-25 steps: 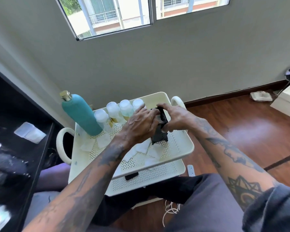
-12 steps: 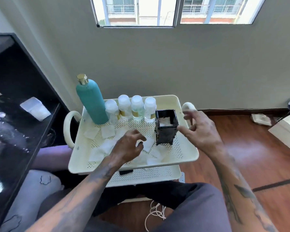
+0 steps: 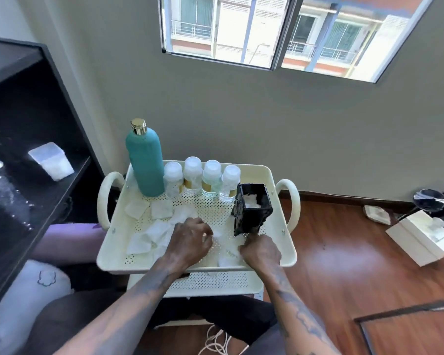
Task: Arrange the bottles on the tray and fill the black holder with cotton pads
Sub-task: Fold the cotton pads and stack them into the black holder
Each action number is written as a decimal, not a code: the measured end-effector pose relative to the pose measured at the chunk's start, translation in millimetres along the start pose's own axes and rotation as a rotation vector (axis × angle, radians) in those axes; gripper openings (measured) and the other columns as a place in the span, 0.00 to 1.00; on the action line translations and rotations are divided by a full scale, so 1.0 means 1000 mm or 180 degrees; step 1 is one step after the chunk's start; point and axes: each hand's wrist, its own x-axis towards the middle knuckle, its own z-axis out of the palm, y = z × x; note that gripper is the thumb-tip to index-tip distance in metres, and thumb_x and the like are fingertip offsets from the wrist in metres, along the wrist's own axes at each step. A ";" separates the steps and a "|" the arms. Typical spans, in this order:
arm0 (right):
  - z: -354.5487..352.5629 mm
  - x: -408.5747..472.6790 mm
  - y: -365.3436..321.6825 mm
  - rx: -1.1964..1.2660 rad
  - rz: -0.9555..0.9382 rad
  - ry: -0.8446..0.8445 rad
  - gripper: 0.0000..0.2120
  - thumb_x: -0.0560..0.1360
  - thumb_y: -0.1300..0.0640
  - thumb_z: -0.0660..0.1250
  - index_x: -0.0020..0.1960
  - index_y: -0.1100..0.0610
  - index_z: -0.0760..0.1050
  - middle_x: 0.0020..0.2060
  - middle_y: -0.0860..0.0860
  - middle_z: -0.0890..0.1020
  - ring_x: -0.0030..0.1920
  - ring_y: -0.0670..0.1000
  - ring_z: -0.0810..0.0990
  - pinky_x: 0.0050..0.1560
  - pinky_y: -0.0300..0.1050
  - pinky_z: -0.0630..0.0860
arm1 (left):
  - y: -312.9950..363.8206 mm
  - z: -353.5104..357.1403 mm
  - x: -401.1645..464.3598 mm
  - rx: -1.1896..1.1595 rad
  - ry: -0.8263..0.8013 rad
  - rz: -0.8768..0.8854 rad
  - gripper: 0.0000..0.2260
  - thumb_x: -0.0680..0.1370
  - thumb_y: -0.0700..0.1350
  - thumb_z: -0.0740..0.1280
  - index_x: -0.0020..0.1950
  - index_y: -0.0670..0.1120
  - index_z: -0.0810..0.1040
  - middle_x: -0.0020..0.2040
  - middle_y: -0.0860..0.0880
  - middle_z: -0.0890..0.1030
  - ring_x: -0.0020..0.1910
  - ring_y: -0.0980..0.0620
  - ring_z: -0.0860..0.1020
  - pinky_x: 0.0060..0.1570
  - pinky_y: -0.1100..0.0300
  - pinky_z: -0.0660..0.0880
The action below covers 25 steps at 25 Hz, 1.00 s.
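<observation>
Both hands down among the loose cotton pads (image 3: 154, 233) at the tray's (image 3: 269, 172) six o'clock edge. Left hand (image 3: 190, 240) curls over one pad, right hand (image 3: 260, 252) curls onto another, though whether either grip has closed, I cannot tell. Black holder (image 3: 253, 213) stands at three o'clock, partly filled; bottles (image 3: 201, 179) line twelve. Best lift pads singly, flat, and stack them squarely.
</observation>
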 end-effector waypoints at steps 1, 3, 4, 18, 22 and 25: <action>-0.001 -0.001 0.001 0.0089 -0.0104 -0.0024 0.12 0.73 0.52 0.64 0.55 0.54 0.78 0.50 0.55 0.81 0.51 0.59 0.80 0.53 0.51 0.78 | -0.007 -0.008 -0.007 -0.0209 0.0287 -0.0063 0.07 0.76 0.45 0.69 0.52 0.46 0.85 0.51 0.49 0.84 0.52 0.50 0.79 0.56 0.50 0.75; -0.006 -0.007 0.008 0.0232 -0.0410 0.0034 0.09 0.72 0.54 0.64 0.49 0.55 0.77 0.46 0.55 0.81 0.47 0.59 0.80 0.49 0.51 0.79 | -0.029 -0.019 -0.024 -0.0497 0.0638 -0.0179 0.06 0.76 0.43 0.70 0.50 0.45 0.84 0.48 0.50 0.84 0.49 0.51 0.80 0.52 0.52 0.77; -0.011 -0.011 0.012 0.0380 -0.0598 0.0087 0.06 0.72 0.56 0.65 0.47 0.56 0.76 0.44 0.54 0.81 0.45 0.58 0.80 0.47 0.51 0.79 | -0.041 -0.022 -0.034 -0.0572 0.0650 -0.0240 0.06 0.76 0.42 0.70 0.51 0.45 0.84 0.47 0.51 0.83 0.47 0.52 0.80 0.50 0.54 0.77; -0.104 -0.003 -0.036 -0.0256 -0.1884 0.1771 0.04 0.76 0.62 0.63 0.49 0.58 0.75 0.47 0.54 0.79 0.44 0.56 0.76 0.41 0.50 0.75 | -0.055 -0.015 -0.047 -0.0820 0.0281 -0.0976 0.08 0.78 0.48 0.64 0.50 0.48 0.81 0.47 0.53 0.83 0.45 0.53 0.80 0.46 0.54 0.79; -0.094 0.016 -0.030 -0.0973 -0.1877 0.1046 0.14 0.82 0.49 0.51 0.49 0.52 0.73 0.45 0.56 0.83 0.46 0.57 0.72 0.52 0.53 0.71 | -0.052 -0.018 -0.047 -0.0806 0.0436 -0.1043 0.08 0.77 0.48 0.63 0.49 0.48 0.81 0.47 0.53 0.82 0.44 0.52 0.80 0.43 0.55 0.79; -0.099 0.017 -0.030 -0.1723 -0.1867 0.0822 0.28 0.81 0.40 0.40 0.45 0.49 0.76 0.39 0.54 0.81 0.50 0.55 0.71 0.55 0.53 0.67 | -0.051 -0.016 -0.047 -0.0816 0.0430 -0.1056 0.08 0.77 0.48 0.64 0.49 0.49 0.81 0.47 0.53 0.82 0.44 0.53 0.80 0.44 0.55 0.79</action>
